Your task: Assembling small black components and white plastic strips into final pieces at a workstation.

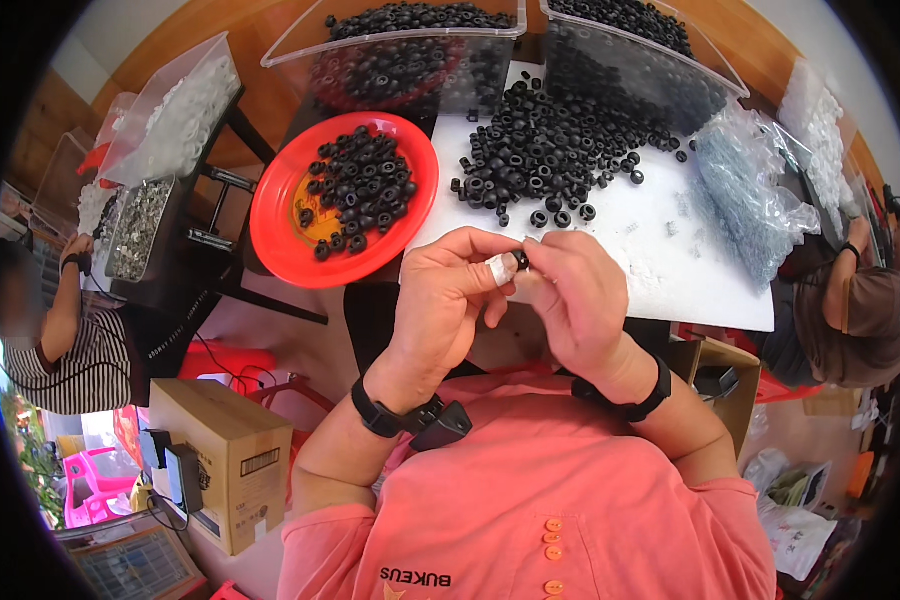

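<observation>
My left hand [440, 290] and my right hand [582, 295] meet above the table's near edge, both closed in a pinch. Between their fingertips is a small black ring-shaped part [520, 260], mostly covered by the fingers. White tape wraps the left thumb. Left of my hands, a red round plate [270, 225] carries many similar black parts [365, 180]. Beyond my hands, a large heap of black parts [560, 140] spreads over the white tabletop sheet [660, 250], a few lying loose toward me.
Two clear bins [425, 75] of black parts stand at the back. A clear bag of small bluish-grey pieces [750, 190] lies at right. One co-worker [70, 350] sits left beside a bin of clear pieces [185, 110], another [850, 310] right. A cardboard box [235, 450] stands lower left.
</observation>
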Demonstrator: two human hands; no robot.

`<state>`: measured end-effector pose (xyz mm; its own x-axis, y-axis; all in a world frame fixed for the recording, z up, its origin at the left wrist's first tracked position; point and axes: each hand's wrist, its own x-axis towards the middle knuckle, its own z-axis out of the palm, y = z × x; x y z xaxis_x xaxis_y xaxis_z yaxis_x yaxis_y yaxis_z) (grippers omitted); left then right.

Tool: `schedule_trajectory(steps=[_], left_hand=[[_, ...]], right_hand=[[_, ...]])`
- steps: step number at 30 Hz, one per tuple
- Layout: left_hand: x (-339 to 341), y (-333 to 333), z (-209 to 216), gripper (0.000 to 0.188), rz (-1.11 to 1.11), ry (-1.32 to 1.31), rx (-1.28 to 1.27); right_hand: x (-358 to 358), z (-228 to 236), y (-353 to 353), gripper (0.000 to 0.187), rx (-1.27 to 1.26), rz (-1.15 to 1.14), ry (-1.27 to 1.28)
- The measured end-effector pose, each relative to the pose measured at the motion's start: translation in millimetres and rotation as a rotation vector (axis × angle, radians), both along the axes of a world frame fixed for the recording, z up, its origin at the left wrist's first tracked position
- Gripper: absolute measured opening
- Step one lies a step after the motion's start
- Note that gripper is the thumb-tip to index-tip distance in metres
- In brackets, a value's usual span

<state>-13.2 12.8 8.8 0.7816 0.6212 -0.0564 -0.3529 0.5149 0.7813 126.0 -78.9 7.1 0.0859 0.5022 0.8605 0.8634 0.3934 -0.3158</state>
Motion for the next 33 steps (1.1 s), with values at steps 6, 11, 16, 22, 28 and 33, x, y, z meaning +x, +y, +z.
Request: schedule_trajectory(steps=[6, 11, 16, 22, 28, 33], left_hand=[[-9.6, 3.9, -2.7, 0.015, 0.04, 0.004, -0.015], [-16.4, 12.5, -4.1, 0.015, 0.057, -0.066, -0.065], [-18.8, 20.3, -3.2, 0.019, 0.067, -0.067, -0.073], [-24.2, 22.6, -5.2, 0.023, 0.049, -0.055, 0.005], [-21.7, 24.4, -2.7, 0.022, 0.078, -0.04, 0.019], [-14.6, 25.3, 1.1, 0.023, 0.049, -0.038, 0.008]], right_hand=[[-3.8, 3.5, -2.7, 0.027, -0.158, 0.119, 0.004], [14.1, 9.4, 17.1, 0.023, -0.242, -0.182, -0.084], [11.2, -1.2, 39.5, 0.017, -0.363, -0.403, -0.41], [9.4, 7.0, 39.7, 0.016, -0.357, -0.345, -0.445], [11.4, 16.4, 23.2, 0.016, -0.537, -0.14, -0.407], [12.3, 8.7, 25.1, 0.016, -0.564, -0.156, -0.243]])
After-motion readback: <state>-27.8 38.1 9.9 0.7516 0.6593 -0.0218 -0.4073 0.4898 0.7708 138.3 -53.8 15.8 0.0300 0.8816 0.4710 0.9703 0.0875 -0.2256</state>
